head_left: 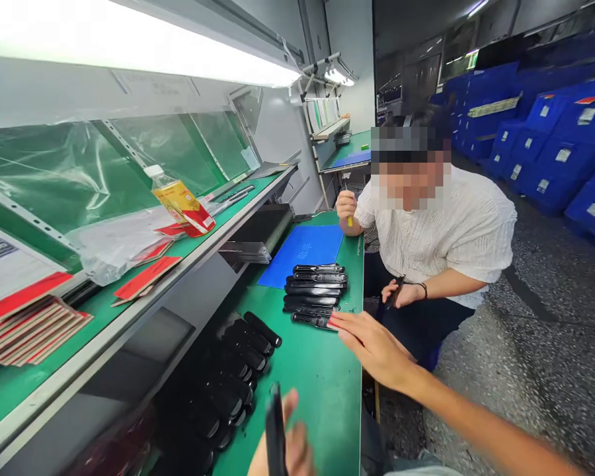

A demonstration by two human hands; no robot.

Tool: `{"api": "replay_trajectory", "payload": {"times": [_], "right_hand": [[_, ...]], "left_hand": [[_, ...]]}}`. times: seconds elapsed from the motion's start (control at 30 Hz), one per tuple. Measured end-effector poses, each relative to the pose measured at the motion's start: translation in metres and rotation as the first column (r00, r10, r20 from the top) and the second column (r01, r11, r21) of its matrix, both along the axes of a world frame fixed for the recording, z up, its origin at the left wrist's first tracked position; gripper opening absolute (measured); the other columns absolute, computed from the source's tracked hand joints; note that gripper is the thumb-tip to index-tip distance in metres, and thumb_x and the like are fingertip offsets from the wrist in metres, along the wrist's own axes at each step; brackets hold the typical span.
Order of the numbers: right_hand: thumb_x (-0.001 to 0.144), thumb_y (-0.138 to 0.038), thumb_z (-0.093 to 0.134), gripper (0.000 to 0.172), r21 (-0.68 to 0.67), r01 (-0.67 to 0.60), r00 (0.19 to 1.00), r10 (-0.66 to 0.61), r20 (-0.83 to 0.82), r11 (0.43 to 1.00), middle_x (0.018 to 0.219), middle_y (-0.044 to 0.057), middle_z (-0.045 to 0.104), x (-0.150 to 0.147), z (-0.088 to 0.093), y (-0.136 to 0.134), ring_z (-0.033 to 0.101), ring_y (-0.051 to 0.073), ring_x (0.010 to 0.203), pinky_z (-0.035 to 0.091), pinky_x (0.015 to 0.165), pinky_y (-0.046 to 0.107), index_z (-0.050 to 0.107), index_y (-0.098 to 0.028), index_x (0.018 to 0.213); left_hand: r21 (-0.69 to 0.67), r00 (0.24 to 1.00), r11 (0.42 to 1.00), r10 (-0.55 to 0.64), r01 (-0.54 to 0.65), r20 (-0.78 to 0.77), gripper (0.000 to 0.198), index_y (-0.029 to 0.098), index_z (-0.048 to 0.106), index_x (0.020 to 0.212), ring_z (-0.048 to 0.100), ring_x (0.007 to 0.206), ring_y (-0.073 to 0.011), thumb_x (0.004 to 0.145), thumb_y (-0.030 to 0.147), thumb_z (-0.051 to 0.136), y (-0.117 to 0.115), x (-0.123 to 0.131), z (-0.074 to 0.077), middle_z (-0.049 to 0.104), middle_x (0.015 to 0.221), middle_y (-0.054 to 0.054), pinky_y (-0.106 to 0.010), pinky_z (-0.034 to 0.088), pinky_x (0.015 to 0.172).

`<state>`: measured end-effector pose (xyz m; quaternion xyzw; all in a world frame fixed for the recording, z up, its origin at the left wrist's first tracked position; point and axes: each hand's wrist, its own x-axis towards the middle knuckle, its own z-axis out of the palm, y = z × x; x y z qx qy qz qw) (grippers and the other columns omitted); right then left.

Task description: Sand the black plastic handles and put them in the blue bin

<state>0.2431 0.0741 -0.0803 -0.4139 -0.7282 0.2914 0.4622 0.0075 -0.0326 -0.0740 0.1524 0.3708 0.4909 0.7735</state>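
Note:
My left hand (pixel 297 446), low in the frame and smeared by motion, holds a long black plastic casing (pixel 276 430) upright. My right hand (pixel 371 340) reaches across the bench edge with its fingers close together. At its fingertips is a small red-edged piece (pixel 333 322), partly covered, over the end of the nearest black casing in a row (pixel 310 320). Several more casings (pixel 320 289) lie side by side beyond it, some showing a hollow side. To the left, a darker group of black casings (pixel 238 370) lies on the green bench (pixel 317 390).
A co-worker (pixel 446 231) sits at the bench's right, a yellow-handled tool (pixel 350 219) in one hand and a dark part (pixel 398 289) in the other. A blue sheet (pixel 305 251) lies beyond the row. The overhead shelf (pixel 228 221) carries a bottle (pixel 183 205) and red-edged cards (pixel 34 330).

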Motion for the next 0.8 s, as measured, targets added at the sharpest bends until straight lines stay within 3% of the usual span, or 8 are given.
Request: {"api": "replay_trajectory", "payload": {"times": [0.1,0.23,0.33,0.4,0.47,0.6,0.73,0.8], "right_hand": [[0.093,-0.043,0.06,0.038,-0.294,-0.111,0.944,0.008,-0.33,0.949,0.142,0.004,0.056,-0.005,-0.008,-0.018,0.048,0.024,0.13,0.032,0.112,0.042,0.063,-0.031,0.13],[0.093,-0.053,0.055,0.048,-0.557,-0.346,0.764,-0.119,-0.635,0.755,0.125,0.01,0.066,-0.018,-0.023,-0.042,0.062,0.018,0.086,0.049,0.07,0.03,0.063,-0.024,0.129],[0.091,-0.041,0.058,0.038,-0.531,-0.616,0.46,-0.281,-0.842,0.582,0.124,0.012,0.067,-0.024,-0.031,-0.056,0.061,0.014,0.077,0.043,0.059,0.024,0.068,-0.019,0.12],[0.084,-0.027,0.061,0.036,-0.428,-0.732,0.269,-0.353,-0.896,0.529,0.124,0.011,0.068,-0.027,-0.033,-0.067,0.064,0.017,0.083,0.046,0.065,0.026,0.068,-0.02,0.118],[0.073,-0.016,0.06,0.045,-0.353,-0.796,0.17,-0.378,-0.91,0.492,0.123,0.009,0.07,-0.031,-0.034,-0.077,0.066,0.02,0.088,0.047,0.07,0.028,0.068,-0.02,0.117],[0.085,-0.029,0.059,0.033,-0.36,-0.844,0.175,-0.431,-0.885,0.397,0.117,0.014,0.071,-0.043,-0.035,-0.093,0.066,0.017,0.078,0.047,0.064,0.026,0.07,-0.012,0.111],[0.093,-0.055,0.055,0.049,-0.403,-0.88,0.271,-0.431,-0.861,0.251,0.105,0.014,0.073,-0.055,-0.035,-0.103,0.066,0.014,0.069,0.048,0.061,0.025,0.07,-0.012,0.109],[0.089,-0.054,0.063,0.047,-0.374,-0.89,0.265,-0.372,-0.89,0.261,0.103,0.013,0.072,-0.058,-0.033,-0.107,0.067,0.014,0.072,0.05,0.066,0.026,0.07,-0.011,0.108]], "left_hand": [[0.003,0.992,0.998,0.068,-0.069,0.104,0.041,0.03,0.061,0.124,0.045,0.035,-0.0049,0.085,0.042,0.068,0.013,-0.011,-0.008,0.055,0.064,0.006,-0.016,0.03,0.033],[0.017,0.94,0.989,0.137,-0.15,0.312,0.036,0.015,0.053,0.126,0.041,0.035,-0.0045,0.094,0.032,0.05,0.024,-0.024,-0.011,0.046,0.064,0.007,-0.016,0.028,0.032],[0.027,0.854,0.895,0.415,-0.445,0.314,0.033,0.015,0.054,0.119,0.049,0.048,-0.0088,0.087,0.02,0.049,0.031,-0.031,0.001,0.046,0.066,0.005,-0.02,0.042,0.045],[0.002,0.807,0.837,0.527,-0.547,0.266,0.031,0.017,0.055,0.115,0.052,0.055,-0.0115,0.085,0.02,0.049,0.035,-0.034,0.012,0.048,0.069,0.003,-0.025,0.047,0.052],[-0.03,0.779,0.815,0.564,-0.579,0.273,0.016,0.017,0.056,0.098,0.048,0.053,-0.0101,0.085,0.017,0.047,0.038,-0.033,0.023,0.045,0.065,0.004,-0.023,0.043,0.05],[0.027,0.709,0.761,0.59,-0.648,0.385,0.011,0.02,0.04,0.072,0.036,0.042,-0.0071,0.08,0.015,0.047,0.044,-0.024,0.037,0.036,0.053,0.008,-0.02,0.033,0.041],[0.084,0.697,0.733,0.595,-0.674,0.401,0.014,0.022,0.037,0.07,0.037,0.041,-0.0068,0.078,0.018,0.049,0.051,-0.014,0.042,0.036,0.053,0.008,-0.02,0.033,0.041],[0.095,0.699,0.73,0.595,-0.676,0.397,0.017,0.022,0.035,0.069,0.037,0.041,-0.0063,0.076,0.018,0.05,0.053,-0.011,0.042,0.037,0.053,0.008,-0.019,0.034,0.041]]}}
